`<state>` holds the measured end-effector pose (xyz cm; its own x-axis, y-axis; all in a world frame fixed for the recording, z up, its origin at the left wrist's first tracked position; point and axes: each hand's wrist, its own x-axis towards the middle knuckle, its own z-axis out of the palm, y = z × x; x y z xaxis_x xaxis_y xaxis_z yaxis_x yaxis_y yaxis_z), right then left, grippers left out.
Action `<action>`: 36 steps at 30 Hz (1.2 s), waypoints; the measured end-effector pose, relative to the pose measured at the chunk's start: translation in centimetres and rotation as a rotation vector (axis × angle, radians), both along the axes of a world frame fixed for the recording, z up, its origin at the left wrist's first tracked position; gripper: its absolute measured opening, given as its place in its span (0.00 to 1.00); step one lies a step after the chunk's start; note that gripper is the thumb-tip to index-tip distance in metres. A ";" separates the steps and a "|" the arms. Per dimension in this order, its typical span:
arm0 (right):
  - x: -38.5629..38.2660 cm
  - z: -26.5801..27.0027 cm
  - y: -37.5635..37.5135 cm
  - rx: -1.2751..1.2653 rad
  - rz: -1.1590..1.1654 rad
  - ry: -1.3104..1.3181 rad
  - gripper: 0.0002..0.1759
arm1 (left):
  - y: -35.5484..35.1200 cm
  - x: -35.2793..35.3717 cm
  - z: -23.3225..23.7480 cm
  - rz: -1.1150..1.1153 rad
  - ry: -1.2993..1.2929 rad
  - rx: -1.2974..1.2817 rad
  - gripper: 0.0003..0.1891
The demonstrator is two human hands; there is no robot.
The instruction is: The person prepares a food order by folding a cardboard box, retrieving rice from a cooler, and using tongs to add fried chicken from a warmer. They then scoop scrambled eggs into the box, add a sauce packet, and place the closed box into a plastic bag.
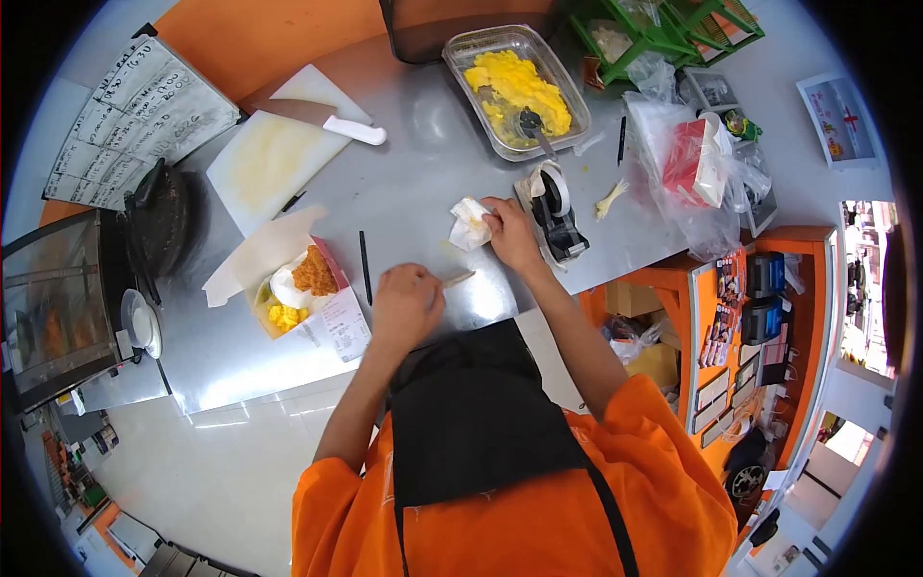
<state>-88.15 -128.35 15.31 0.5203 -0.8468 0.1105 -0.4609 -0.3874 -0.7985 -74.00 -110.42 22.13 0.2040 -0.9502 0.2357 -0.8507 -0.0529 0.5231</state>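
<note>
My right hand is closed on a crumpled white tissue with faint yellowish stains, held over the steel counter. My left hand has its fingers curled in near the counter's front edge; what they hold, if anything, is hidden. A small pale strip shows just right of these fingers. Left of my left hand lies a thin black stick. Beyond it stands an open takeaway box with white rice, fried chicken and yellow egg; a printed receipt is on its front.
Right of my right hand is a black tape dispenser. A clear tub of yellow egg stands at the back with a spoon. A knife rests across white cutting boards. Plastic bags lie at the right.
</note>
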 end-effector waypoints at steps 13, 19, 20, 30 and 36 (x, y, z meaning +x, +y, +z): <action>-0.7 -0.6 10.0 -0.449 0.450 0.565 0.25 | 0.6 5.9 4.2 0.248 0.226 -0.004 0.04; -1.1 -0.2 7.1 -0.392 0.257 0.738 0.24 | 3.8 6.7 6.8 0.461 0.327 0.006 0.04; -1.2 -0.2 7.5 -0.404 0.330 0.746 0.24 | 4.6 7.3 7.2 0.466 0.311 -0.022 0.04; 11.2 10.3 9.0 -0.256 0.451 0.116 0.40 | 12.6 18.3 12.0 0.356 0.063 -0.006 0.05; 28.1 12.9 15.4 0.038 0.843 -0.004 0.17 | 14.7 23.8 9.5 0.357 0.137 -0.058 0.07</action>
